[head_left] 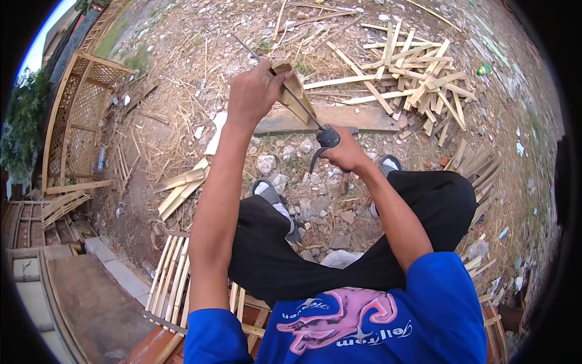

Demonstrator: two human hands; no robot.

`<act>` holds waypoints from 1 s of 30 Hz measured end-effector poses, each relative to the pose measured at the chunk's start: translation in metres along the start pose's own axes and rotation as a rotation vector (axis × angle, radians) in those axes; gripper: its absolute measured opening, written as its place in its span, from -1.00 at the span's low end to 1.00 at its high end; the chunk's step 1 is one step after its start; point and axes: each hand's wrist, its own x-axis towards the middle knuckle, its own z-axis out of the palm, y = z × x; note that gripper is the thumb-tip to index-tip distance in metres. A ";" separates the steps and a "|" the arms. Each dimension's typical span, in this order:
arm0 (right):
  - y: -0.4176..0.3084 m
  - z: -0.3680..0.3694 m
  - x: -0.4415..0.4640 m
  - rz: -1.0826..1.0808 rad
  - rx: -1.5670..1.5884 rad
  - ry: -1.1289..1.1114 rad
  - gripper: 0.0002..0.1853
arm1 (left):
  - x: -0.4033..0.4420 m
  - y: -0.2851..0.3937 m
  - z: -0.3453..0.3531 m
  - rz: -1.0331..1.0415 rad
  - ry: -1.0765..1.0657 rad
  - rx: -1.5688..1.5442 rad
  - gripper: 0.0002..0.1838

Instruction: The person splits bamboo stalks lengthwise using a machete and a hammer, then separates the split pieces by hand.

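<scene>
My left hand [251, 94] is closed on the upper end of a short, pale wooden piece [295, 100], which stands tilted over a wide plank [364, 118] on the ground. My right hand [347, 150] is wrapped round the black handle [328, 137] of a long, thin tool. The tool's narrow dark shaft [297, 100] runs up and left, across the wooden piece and past my left hand. A curved black part hangs from the handle. Whether the shaft touches the wood, I cannot tell.
Cut wooden strips lie in a heap [424, 73] beyond the plank, with more at right [476, 164]. Split pieces [182, 188] lie at left. A lattice frame [79, 121] leans at far left. Stones [267, 164] lie between my feet; a slatted wooden panel [170, 276] is lower left.
</scene>
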 end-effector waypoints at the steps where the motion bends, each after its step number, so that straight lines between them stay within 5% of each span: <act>1: -0.002 -0.003 0.000 0.031 0.045 -0.037 -0.65 | 0.002 0.001 -0.001 -0.001 -0.008 -0.004 -0.61; 5: -0.014 -0.014 -0.004 0.141 0.262 -0.162 -0.72 | -0.001 -0.005 0.001 0.030 -0.025 -0.021 -0.62; 13: -0.013 -0.036 0.010 0.150 0.185 -0.255 -0.74 | -0.001 -0.003 0.000 0.023 0.006 0.018 -0.64; 17: 0.009 0.004 0.013 -0.205 -0.096 0.064 -0.69 | 0.002 -0.007 0.000 -0.011 0.014 -0.003 -0.65; 25: 0.000 0.040 0.001 -0.097 -0.041 0.246 -0.64 | 0.003 -0.010 0.007 0.036 0.038 -0.009 -0.65; 30: -0.017 0.007 0.007 0.098 0.124 -0.081 -0.70 | 0.001 -0.017 -0.004 0.009 0.021 -0.042 -0.64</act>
